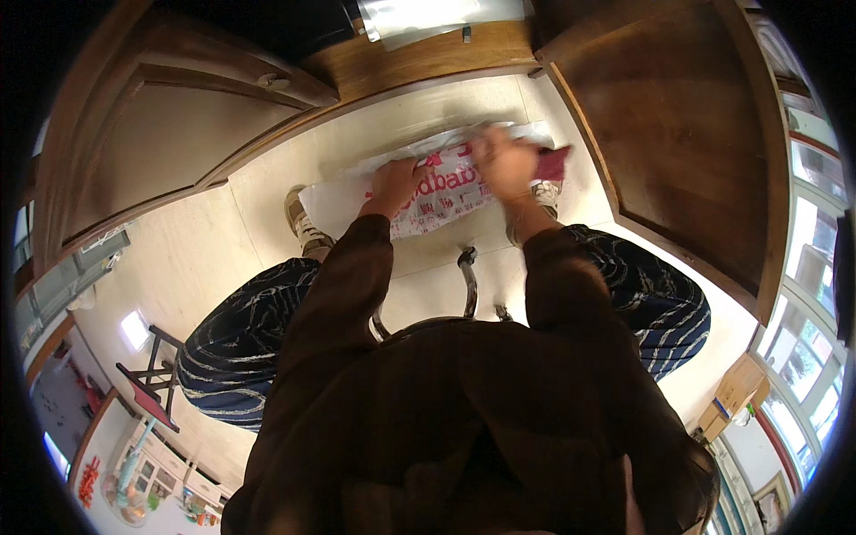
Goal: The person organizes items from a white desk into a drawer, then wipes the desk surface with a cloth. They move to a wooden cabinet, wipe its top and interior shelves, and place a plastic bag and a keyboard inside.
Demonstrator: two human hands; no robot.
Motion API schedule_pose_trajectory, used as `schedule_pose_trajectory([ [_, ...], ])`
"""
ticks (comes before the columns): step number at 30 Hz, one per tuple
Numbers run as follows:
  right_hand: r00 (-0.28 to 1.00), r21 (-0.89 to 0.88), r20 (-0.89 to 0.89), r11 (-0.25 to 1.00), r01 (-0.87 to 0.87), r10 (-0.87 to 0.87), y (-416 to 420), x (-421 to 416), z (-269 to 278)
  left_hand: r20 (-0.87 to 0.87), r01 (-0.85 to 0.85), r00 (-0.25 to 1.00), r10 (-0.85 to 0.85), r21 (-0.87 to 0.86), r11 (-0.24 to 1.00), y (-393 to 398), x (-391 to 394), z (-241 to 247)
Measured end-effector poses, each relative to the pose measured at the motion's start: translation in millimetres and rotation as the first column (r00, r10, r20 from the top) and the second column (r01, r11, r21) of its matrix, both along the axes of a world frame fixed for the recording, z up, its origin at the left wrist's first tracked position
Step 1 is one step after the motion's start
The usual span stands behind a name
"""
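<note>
A white plastic shopping bag (455, 184) with red printing lies flattened and creased across the floor between my feet. My left hand (396, 186) grips its upper left part, fingers curled over the plastic. Over the bag's right side is my right hand (507, 164), blurred by motion, so its fingers' hold cannot be made out. A dark red piece (554, 164), perhaps cloth, sticks out just right of that hand. What the bag contains is hidden.
Wooden cabinet doors stand open at left (180, 134) and right (682, 140). Between them, the cabinet's wooden floor (428, 57) holds a clear plastic sheet or container (441, 17). Metal seat legs (469, 284) stand below my hands; a folding stool (150, 394) is behind left.
</note>
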State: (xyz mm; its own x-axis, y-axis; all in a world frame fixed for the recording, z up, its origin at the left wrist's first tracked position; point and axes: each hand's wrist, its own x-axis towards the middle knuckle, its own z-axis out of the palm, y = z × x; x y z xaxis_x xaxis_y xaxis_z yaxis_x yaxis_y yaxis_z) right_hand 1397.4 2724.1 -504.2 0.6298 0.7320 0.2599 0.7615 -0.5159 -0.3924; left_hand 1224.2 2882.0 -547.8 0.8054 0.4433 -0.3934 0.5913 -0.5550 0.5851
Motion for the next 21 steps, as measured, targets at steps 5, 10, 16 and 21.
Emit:
schedule_pose_trajectory([
  [5, 0.944, -0.089, -0.136, 0.945, -0.315, 0.302, 19.2, -85.6, -5.2, -0.001, -0.003, 1.0, 0.003, 0.257, 0.966, 1.4, -7.2, -4.2],
  [10, 0.955, -0.158, -0.098, 0.943, -0.292, 0.28, 10.8, -64.9, -22.3, 0.096, 0.069, 0.985, -0.14, 0.526, 0.847, -17.4, -40.1, 52.2],
  [16, 0.947, -0.25, -0.15, 0.915, -0.316, 0.286, 4.5, -40.3, -17.9, -0.225, 0.095, 0.973, 0.047, 0.576, 0.812, 7.2, -78.9, 9.9],
  [21, 0.94, -0.311, -0.164, 0.889, -0.337, 0.299, 9.8, -30.8, -20.5, -0.279, 0.048, 0.954, 0.108, 0.497, 0.866, 17.4, -78.8, -17.7],
])
